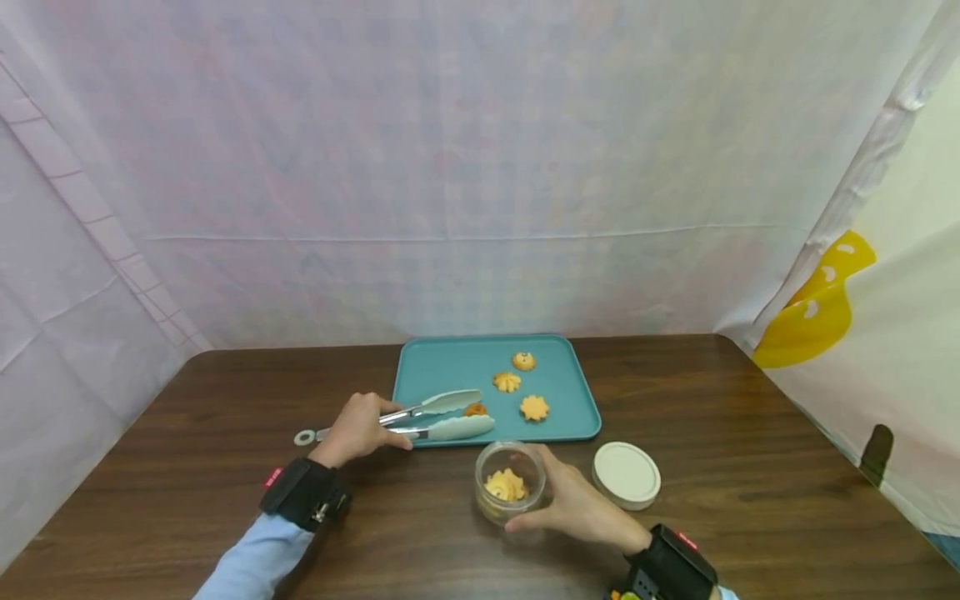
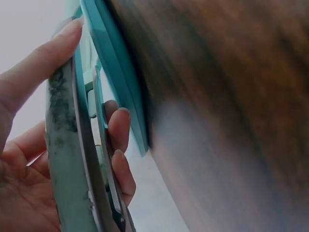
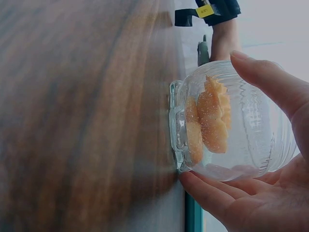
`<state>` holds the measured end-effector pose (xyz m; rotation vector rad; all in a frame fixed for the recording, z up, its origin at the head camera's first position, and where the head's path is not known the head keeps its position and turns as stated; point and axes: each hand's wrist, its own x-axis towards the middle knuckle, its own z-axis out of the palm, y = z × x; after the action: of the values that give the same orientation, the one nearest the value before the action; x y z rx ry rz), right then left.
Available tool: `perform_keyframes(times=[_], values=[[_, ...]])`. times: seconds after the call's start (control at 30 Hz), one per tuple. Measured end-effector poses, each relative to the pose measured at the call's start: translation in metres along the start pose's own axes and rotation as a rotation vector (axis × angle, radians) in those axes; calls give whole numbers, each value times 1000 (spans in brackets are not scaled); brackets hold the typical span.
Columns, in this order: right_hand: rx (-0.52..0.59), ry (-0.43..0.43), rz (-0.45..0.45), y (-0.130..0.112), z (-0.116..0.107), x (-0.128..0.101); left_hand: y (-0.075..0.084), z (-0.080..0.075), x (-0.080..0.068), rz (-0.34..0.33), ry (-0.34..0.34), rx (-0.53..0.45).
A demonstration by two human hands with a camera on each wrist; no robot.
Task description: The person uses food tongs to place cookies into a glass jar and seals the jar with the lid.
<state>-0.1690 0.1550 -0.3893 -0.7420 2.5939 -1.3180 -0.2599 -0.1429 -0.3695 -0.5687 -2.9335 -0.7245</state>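
My left hand grips a pair of tongs with pale green tips, thumb on one arm and fingers round the other. Between the tips lies a brownish cookie on the teal tray; whether the tips touch it I cannot tell. A clear jar stands on the table in front of the tray, and my right hand holds it with thumb and fingers round its side. Inside the jar are yellow cookies, one leaning on another. The left wrist view shows the tongs' arms close up.
Three more cookies lie on the tray: a flower-shaped one, a ridged one and a round one. A white lid rests on the brown table right of the jar. White cloth hangs behind the table.
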Motion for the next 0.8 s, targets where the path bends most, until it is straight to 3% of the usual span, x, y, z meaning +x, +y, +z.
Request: perform_keyframes(times=[0.43, 0.8], values=[[8, -7, -7, -1, -1, -1, -1, 2, -1, 29, 43, -4], [9, -8, 11, -2, -1, -1, -3, 0, -3, 11, 61, -44]])
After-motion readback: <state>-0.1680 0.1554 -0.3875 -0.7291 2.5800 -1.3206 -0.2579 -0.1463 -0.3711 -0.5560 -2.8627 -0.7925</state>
